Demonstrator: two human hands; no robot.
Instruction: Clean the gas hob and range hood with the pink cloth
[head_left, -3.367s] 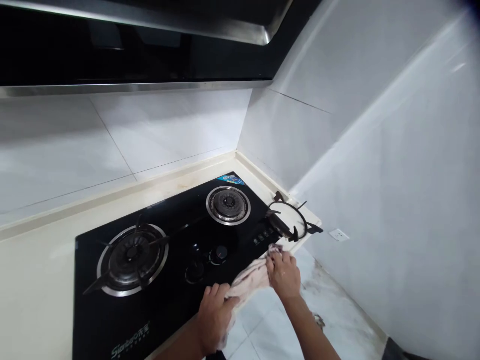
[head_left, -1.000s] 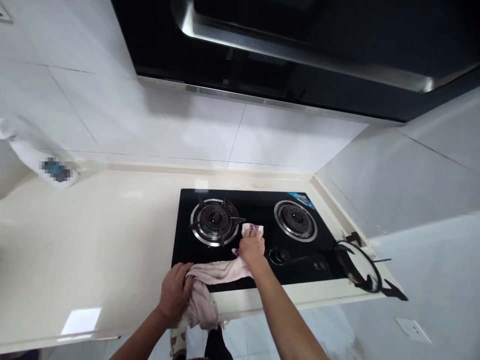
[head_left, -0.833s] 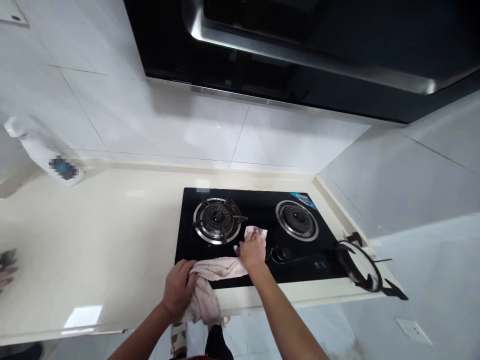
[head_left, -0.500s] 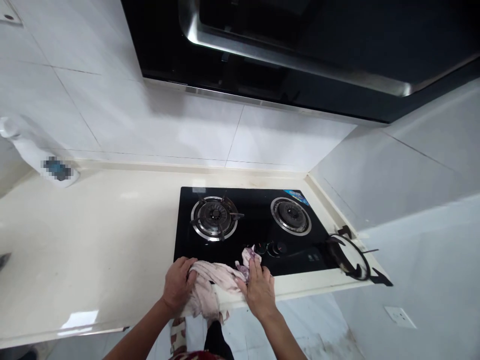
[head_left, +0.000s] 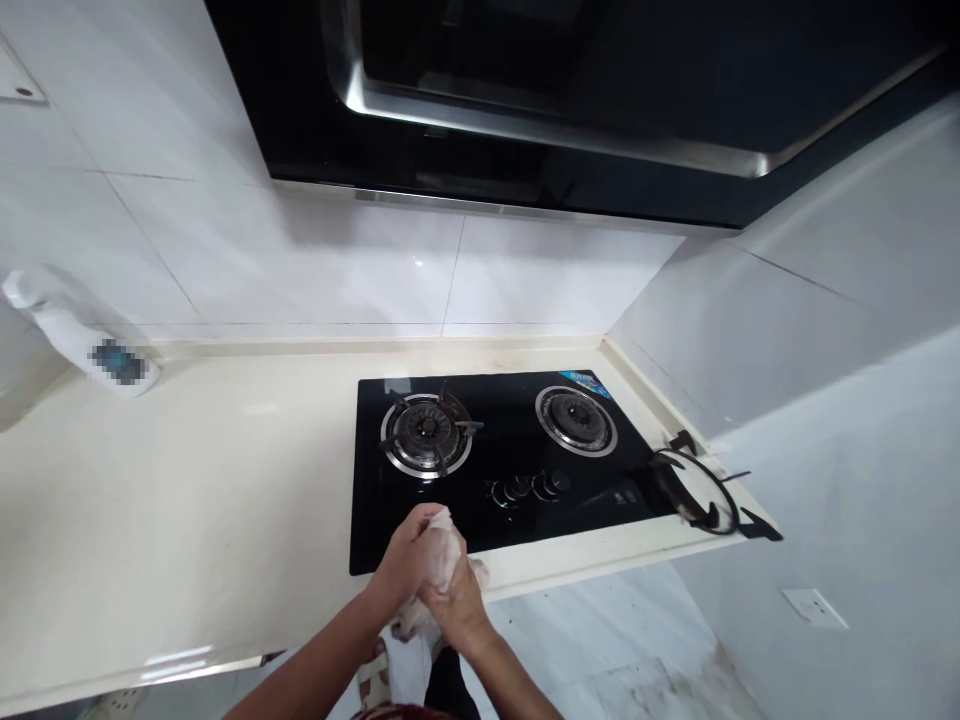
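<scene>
A pale pink cloth (head_left: 442,553) is bunched up between my two hands, above the front edge of the black gas stove (head_left: 502,420). My left hand (head_left: 407,555) is closed on its left side. On the right side my right hand (head_left: 459,600) wraps round it, and part of the cloth hangs below. Just past my hands, two control knobs (head_left: 534,487) sit on the stove's glass top. The left burner (head_left: 427,432) carries its pan support; the right burner (head_left: 576,420) has none on it.
A round black pan support (head_left: 724,490) leans over the counter's right end. One white bottle (head_left: 90,345) stands at the far left of the cream counter (head_left: 210,500). Overhead, a black range hood (head_left: 525,160) juts out from the tiled wall. A wall socket (head_left: 814,608) is low on the right.
Both hands have come together and gathered the cloth, which lay spread along the stove's front edge. My right hand has moved left, away from the knobs. The view has shifted slightly.
</scene>
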